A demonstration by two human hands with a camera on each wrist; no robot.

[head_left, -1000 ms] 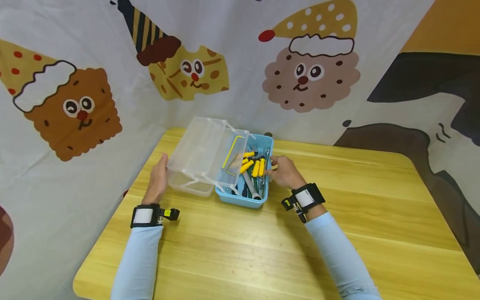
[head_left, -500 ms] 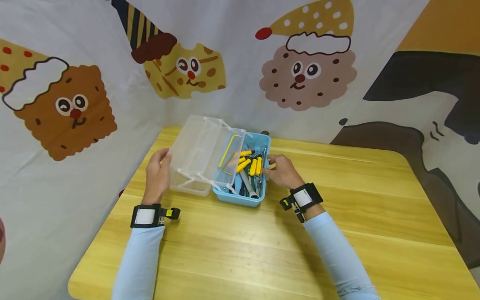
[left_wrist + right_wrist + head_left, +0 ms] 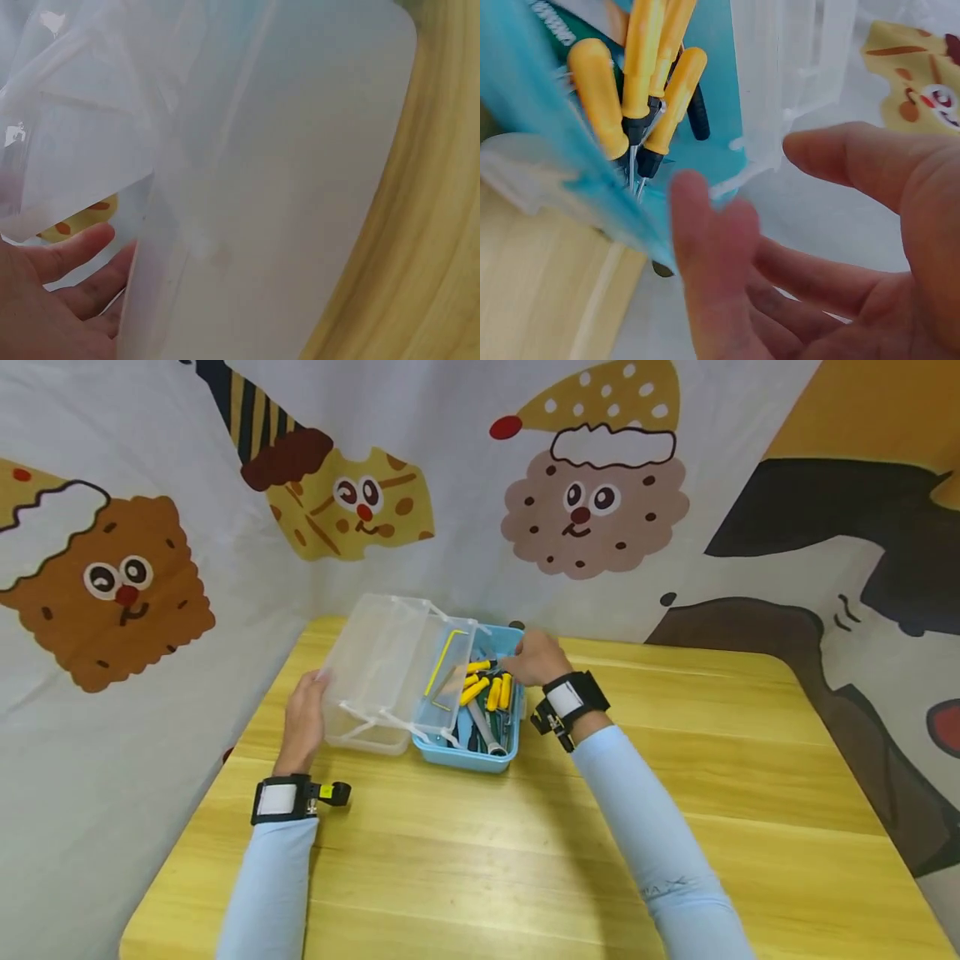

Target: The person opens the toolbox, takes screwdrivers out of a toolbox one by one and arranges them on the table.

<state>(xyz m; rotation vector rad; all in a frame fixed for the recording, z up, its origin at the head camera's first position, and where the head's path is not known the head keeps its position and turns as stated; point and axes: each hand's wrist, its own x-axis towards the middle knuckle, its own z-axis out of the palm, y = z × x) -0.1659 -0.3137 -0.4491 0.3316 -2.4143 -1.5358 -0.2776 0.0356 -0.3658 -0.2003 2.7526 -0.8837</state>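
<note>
A light-blue toolbox (image 3: 459,760) stands open on the table, its clear plastic trays and lid (image 3: 367,647) folded out to the left. Inside lie several screwdrivers with yellow handles (image 3: 637,67), a grey tubular tool (image 3: 486,727) and other tools partly hidden under the tray. A yellow L-shaped rod (image 3: 444,664) shows in the clear tray. My left hand (image 3: 302,714) is at the clear part's left side, fingers extended; contact is unclear. Above the box's far right corner is my right hand (image 3: 538,658), thumb and fingers spread, holding nothing visible in the right wrist view.
The wooden table (image 3: 420,860) extends to the front and right of the box. Close behind it hangs a printed cloth (image 3: 450,568) with cartoon figures. A pale latch (image 3: 522,703) sticks out from the box's right side.
My right hand has moved from the box's right side to over its far right corner. The left hand lifted a little and came back down beside the clear part. The head view has shifted slightly.
</note>
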